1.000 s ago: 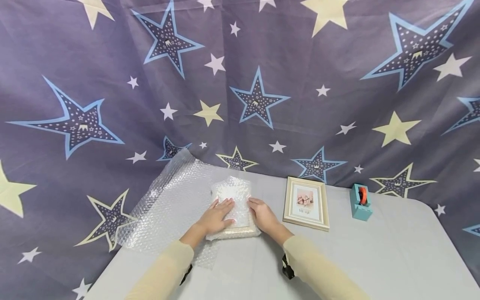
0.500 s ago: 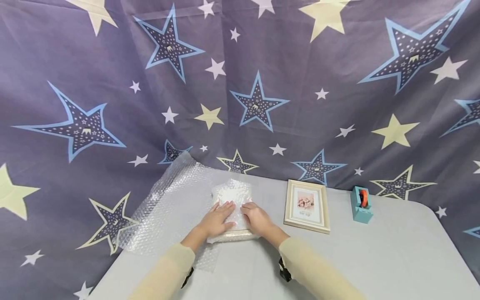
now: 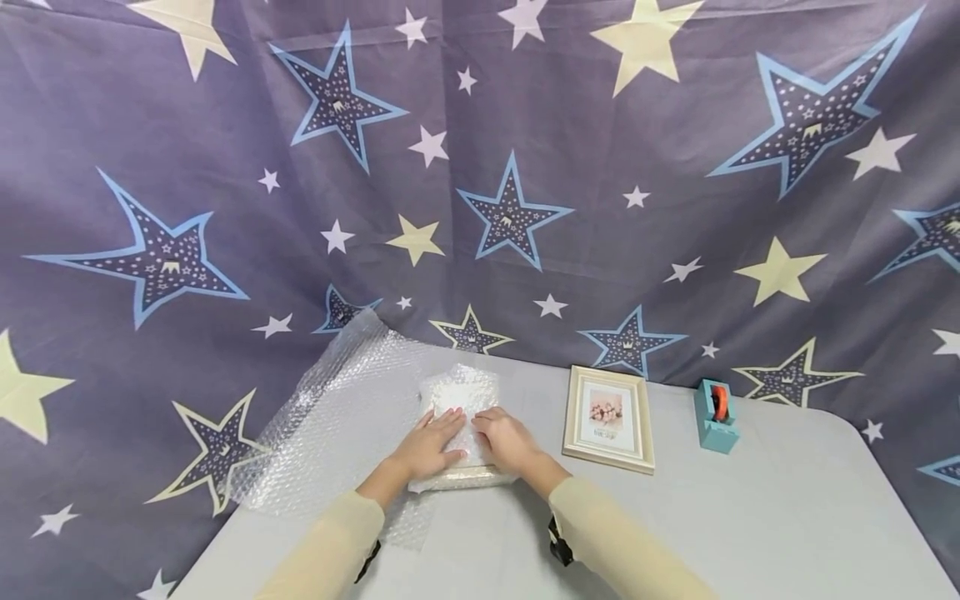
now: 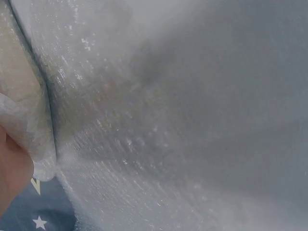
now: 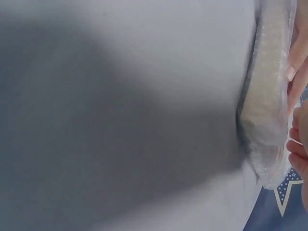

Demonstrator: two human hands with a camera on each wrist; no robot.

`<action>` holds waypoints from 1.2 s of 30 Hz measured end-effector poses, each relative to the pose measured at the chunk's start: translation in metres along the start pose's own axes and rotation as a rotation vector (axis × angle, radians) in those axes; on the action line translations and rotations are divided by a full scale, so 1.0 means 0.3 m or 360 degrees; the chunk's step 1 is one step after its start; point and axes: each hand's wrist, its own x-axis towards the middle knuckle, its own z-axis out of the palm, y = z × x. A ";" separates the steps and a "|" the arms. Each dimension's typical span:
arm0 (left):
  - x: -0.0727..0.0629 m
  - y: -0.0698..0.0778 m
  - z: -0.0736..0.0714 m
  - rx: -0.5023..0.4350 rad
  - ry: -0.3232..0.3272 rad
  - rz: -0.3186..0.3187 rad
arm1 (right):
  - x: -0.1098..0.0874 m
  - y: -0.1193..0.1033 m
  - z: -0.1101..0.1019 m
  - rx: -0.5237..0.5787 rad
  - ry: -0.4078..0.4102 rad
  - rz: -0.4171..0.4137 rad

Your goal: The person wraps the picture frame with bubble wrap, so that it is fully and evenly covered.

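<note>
A cream picture frame [image 3: 472, 474] lies flat in bubble wrap [image 3: 462, 385] at the middle of the table, its near edge showing through. My left hand [image 3: 427, 446] rests on the wrapped top, fingers extended. Beside it on the right, my right hand [image 3: 508, 442] has curled fingers at the wrap over the top and seems to pinch it; the exact contact is hidden. In the right wrist view, curled fingers [image 5: 297, 147] stand by the wrapped frame's side [image 5: 267, 77]. The left wrist view catches part of my left hand [image 4: 12, 166] at the wrapped edge.
A loose sheet of bubble wrap [image 3: 330, 429] spreads left of the package, over the table's left edge. To the right lie an unwrapped cream picture frame [image 3: 572, 417] and a teal tape dispenser [image 3: 716, 435] with an orange core. A star-patterned curtain [image 3: 480, 125] hangs behind the table [image 3: 787, 500].
My right hand has moved left from the package's right edge onto its top, fingers now curled. My left hand has stayed on the wrap. The view has tilted slightly upward.
</note>
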 end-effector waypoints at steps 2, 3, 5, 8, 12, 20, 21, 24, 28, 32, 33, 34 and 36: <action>0.000 0.003 0.003 0.0004 0.0004 0.0001 | 0.004 -0.004 0.002 -0.0047 -0.0012 -0.0001; 0.000 0.005 0.004 0.0001 0.0009 0.0004 | 0.006 -0.006 0.004 -0.0066 -0.0021 0.0005; -0.001 0.008 0.009 -0.0009 0.0019 0.0009 | 0.005 -0.013 0.008 -0.0087 -0.0057 0.0034; -0.008 0.010 0.019 -0.0011 0.0023 0.0009 | -0.001 -0.025 0.017 -0.0108 -0.0138 0.0070; -0.017 0.011 0.029 -0.0013 0.0015 -0.0013 | -0.010 -0.039 0.031 -0.0225 -0.0245 0.0035; -0.022 0.006 0.029 -0.0032 -0.0001 -0.0027 | 0.001 -0.050 0.001 -0.0279 -0.0426 -0.0031; -0.023 0.004 0.029 -0.0030 -0.0003 -0.0023 | 0.004 -0.047 -0.008 -0.0253 -0.0421 -0.0030; -0.022 0.001 0.027 -0.0021 -0.0004 -0.0006 | 0.008 -0.027 -0.026 -0.0153 -0.0339 0.0070; -0.015 -0.003 0.024 -0.0011 -0.0019 -0.0003 | -0.014 0.008 -0.024 0.0024 -0.0205 0.0324; -0.005 -0.010 0.023 0.0001 -0.0009 -0.0026 | -0.032 0.033 -0.010 0.0250 -0.0123 0.0406; -0.002 -0.011 0.022 0.0000 0.0001 -0.0026 | -0.034 0.036 -0.009 0.0297 -0.0113 0.0403; 0.001 -0.011 0.019 0.0000 0.0007 -0.0027 | -0.035 0.039 -0.008 0.0326 -0.0103 0.0400; 0.005 -0.009 0.014 -0.0008 0.0012 -0.0023 | -0.035 0.045 -0.007 0.0380 -0.0107 0.0406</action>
